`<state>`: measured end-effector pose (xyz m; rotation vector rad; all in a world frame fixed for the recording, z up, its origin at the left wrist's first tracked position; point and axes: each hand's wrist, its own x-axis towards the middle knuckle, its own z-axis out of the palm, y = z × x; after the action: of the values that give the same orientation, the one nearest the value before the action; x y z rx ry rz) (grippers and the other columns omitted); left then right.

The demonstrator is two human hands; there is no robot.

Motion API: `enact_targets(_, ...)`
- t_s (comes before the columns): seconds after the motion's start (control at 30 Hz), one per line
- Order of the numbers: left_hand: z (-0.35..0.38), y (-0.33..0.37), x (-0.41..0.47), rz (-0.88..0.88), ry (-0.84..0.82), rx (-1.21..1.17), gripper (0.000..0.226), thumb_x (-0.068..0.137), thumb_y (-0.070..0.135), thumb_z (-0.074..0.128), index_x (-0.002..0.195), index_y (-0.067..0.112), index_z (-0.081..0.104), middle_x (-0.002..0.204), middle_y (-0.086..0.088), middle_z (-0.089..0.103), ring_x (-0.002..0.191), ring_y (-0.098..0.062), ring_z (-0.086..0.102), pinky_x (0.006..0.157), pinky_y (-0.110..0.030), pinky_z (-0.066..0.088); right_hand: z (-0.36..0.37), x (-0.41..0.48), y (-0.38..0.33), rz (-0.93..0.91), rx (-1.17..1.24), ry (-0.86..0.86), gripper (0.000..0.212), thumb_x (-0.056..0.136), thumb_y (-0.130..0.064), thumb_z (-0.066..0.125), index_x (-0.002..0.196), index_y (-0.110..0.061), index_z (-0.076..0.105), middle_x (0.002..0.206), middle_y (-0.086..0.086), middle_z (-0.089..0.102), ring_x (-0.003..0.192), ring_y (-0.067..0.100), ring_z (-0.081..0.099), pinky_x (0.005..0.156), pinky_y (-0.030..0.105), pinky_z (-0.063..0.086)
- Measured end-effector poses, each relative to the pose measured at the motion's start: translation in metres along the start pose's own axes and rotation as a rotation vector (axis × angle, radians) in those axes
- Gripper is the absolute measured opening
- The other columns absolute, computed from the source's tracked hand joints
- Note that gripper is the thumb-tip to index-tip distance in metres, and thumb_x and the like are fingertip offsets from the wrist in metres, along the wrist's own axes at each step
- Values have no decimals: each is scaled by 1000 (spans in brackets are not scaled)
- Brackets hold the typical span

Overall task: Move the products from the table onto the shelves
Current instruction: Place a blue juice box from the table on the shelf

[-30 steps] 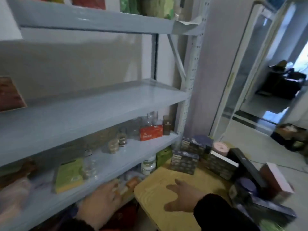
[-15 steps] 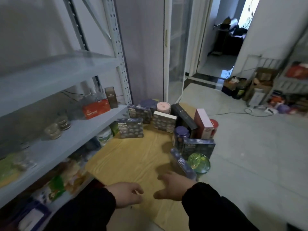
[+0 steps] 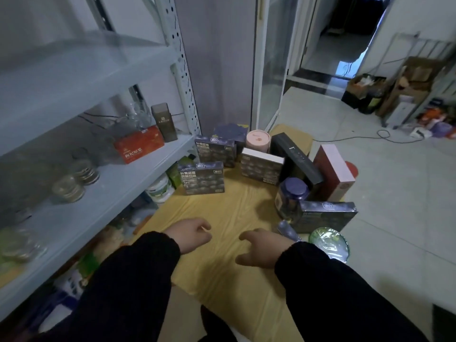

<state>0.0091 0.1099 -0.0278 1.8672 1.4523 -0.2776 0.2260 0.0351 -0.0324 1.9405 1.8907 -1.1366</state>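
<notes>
Beside the grey shelves (image 3: 103, 186), the yellow table (image 3: 222, 213) carried the products: dark blue boxes (image 3: 201, 177) along its far side and a blue-lidded jar (image 3: 292, 196) near its right edge. Over its near half, the left hand (image 3: 191, 234) and right hand (image 3: 262, 248) hovered apart, fingers loosely curled, holding nothing.

One wide-angle camera worn on the head looks forward and down, close over the low table (image 3: 222, 213), with the shelves (image 3: 138, 174) at its left.

Black left sleeve (image 3: 128, 280) running long to the wrist, black right sleeve (image 3: 333, 287) matching, left hand (image 3: 192, 234) and right hand (image 3: 264, 248) going bare
</notes>
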Motion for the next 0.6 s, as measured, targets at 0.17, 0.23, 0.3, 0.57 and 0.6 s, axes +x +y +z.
enact_targets(0.17,-55,-25,82,4,196,119,53,91,42,59,140,24,50,128,-1,59,109,-18,59,87,-30,48,-30,58,-9,56,-31,-16,71,92,-60,62,151,-27,43,146,4,53,129,26,55,102,37,48)
enact_targets(0.23,-76,-33,115,15,299,129,60,83,40,60,140,24,48,131,-7,58,110,-26,59,92,-37,52,-35,76,-12,83,-23,-20,70,93,-59,61,152,-28,41,146,5,53,128,26,55,101,37,49)
enact_targets(0.3,-94,-37,145,1,372,145,67,82,36,67,144,24,43,137,-11,52,119,-33,54,100,-44,48,-37,89,-13,102,-19,-36,71,93,-59,61,153,-29,39,146,4,53,127,25,56,102,37,49)
enact_targets(0.57,-101,-45,210,14,316,256,34,86,24,69,118,17,58,114,-10,56,97,-29,57,78,-34,42,-34,108,3,162,36,-83,63,94,-59,60,148,-31,46,139,1,59,123,22,58,103,37,49)
enact_targets(0.6,-99,-47,211,38,323,236,25,88,21,67,111,16,60,106,-8,55,92,-27,56,75,-33,40,-34,108,6,159,42,-82,61,94,-59,60,147,-30,48,139,1,60,122,22,59,102,36,49)
